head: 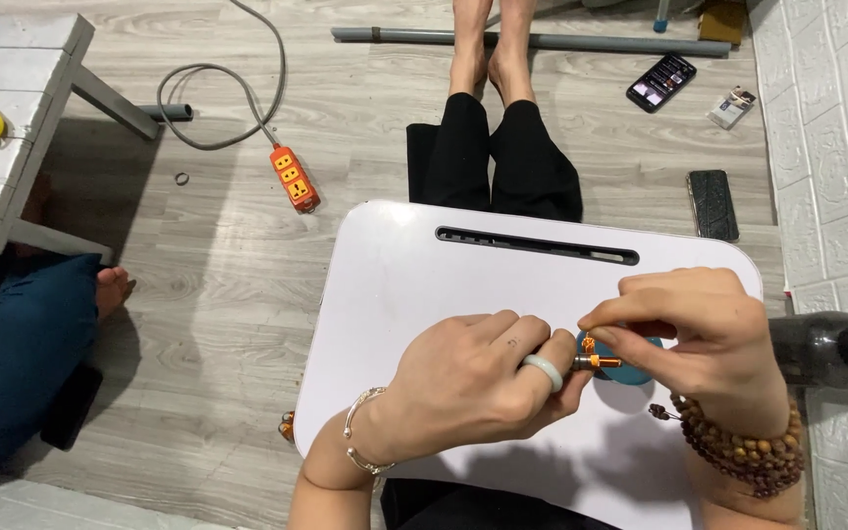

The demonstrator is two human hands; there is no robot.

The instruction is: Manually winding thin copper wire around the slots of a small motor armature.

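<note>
Presently both hands work over a white lap surface (414, 285). The left hand (473, 378) is curled closed around a small metal part with orange fittings (596, 361), only its tip showing past the ringed finger. The right hand (704, 329) pinches the orange end between thumb and forefinger. Just beneath lies a round blue disc (645, 365), partly hidden.

Risks noted:
1. The part is small and held only at the fingertips; a slip would drop it onto the surface or roll it to the floor (218, 285).
2. Twisting at an angle could jam the fitting.
3. The dark bottle (826, 348) near the right wrist could be knocked.
</note>
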